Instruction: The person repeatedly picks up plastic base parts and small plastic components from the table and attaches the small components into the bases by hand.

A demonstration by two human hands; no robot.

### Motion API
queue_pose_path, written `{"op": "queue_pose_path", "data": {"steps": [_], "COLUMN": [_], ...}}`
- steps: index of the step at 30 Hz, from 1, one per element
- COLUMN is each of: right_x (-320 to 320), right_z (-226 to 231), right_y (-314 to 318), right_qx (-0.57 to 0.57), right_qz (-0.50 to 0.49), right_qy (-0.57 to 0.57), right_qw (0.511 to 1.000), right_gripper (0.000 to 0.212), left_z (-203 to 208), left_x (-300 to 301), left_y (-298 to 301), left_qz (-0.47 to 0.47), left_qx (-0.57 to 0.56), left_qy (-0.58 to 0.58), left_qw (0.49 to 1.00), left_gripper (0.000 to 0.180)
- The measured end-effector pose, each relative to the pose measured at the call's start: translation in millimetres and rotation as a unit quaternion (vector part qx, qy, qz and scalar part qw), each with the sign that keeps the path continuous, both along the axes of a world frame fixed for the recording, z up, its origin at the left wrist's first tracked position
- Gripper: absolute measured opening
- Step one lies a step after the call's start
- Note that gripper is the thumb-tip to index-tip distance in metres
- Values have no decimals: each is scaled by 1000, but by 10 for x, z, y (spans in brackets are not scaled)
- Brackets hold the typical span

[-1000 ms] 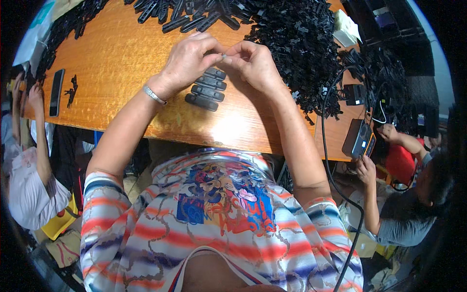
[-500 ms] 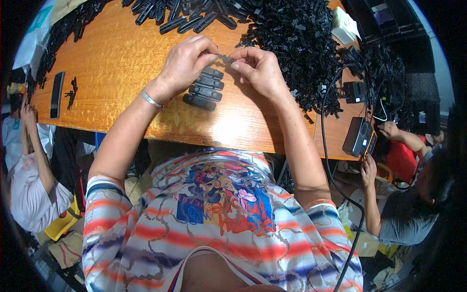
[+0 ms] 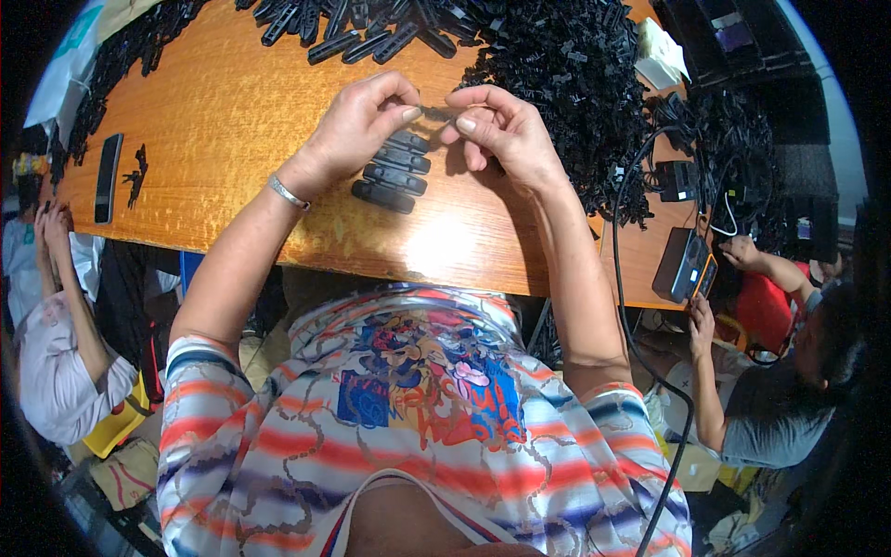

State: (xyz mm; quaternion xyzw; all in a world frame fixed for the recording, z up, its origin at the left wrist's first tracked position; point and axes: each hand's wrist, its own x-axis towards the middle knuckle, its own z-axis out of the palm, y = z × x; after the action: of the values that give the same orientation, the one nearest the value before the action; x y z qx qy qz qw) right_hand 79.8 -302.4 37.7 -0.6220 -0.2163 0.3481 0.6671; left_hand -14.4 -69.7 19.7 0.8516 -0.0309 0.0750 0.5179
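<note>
Over the wooden table (image 3: 232, 176), my left hand (image 3: 355, 119) pinches a small, thin black plastic piece (image 3: 433, 113) between thumb and fingertips. The piece sticks out to the right, partly hidden by the fingers. Close to its free end is my right hand (image 3: 515, 139), with thumb and fingers spread and nothing visibly gripped. Just below the hands lies a short row of elongated black plastic parts (image 3: 395, 176), side by side; the top one is partly covered by my left hand.
A large heap of small black pieces (image 3: 566, 102) covers the table's right side. Longer black parts (image 3: 371, 45) lie along the far edge. At left are a phone (image 3: 109, 176) and a few loose pieces (image 3: 136, 176). A black box-shaped device (image 3: 680, 265) and cable stand right. Co-workers sit on both sides.
My right hand's fingers have come off the small black piece and spread, moving slightly right. My left hand keeps its pinch almost in place.
</note>
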Motion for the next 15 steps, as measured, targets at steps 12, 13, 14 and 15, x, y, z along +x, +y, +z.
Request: {"op": "queue_pose_path", "data": {"steps": [12,13,14,15], "right_x": [-177,-188,-201,-227], "right_z": [-36,-39,-42,22], "right_y": [79,89,105,149], "right_qx": [-268,-255,-240,-221], "right_qz": [-103,-126,-148,-147], "right_qy": [-454,-482,-509,-485], "right_qw": [843,829,813,833], "right_gripper": [18,19,21,20], "left_z": [-117,-102,-84,-59], "left_x": [-72,-70,-69,-74], "left_y": [32,24,12,-6], "left_qz": [67,67,66,64], "left_qx": [-32,-32,-28,-22], "left_qy": [-22,-22,-1,20], "left_qw": [997,997,997,997], "left_gripper": [14,14,12,10]}}
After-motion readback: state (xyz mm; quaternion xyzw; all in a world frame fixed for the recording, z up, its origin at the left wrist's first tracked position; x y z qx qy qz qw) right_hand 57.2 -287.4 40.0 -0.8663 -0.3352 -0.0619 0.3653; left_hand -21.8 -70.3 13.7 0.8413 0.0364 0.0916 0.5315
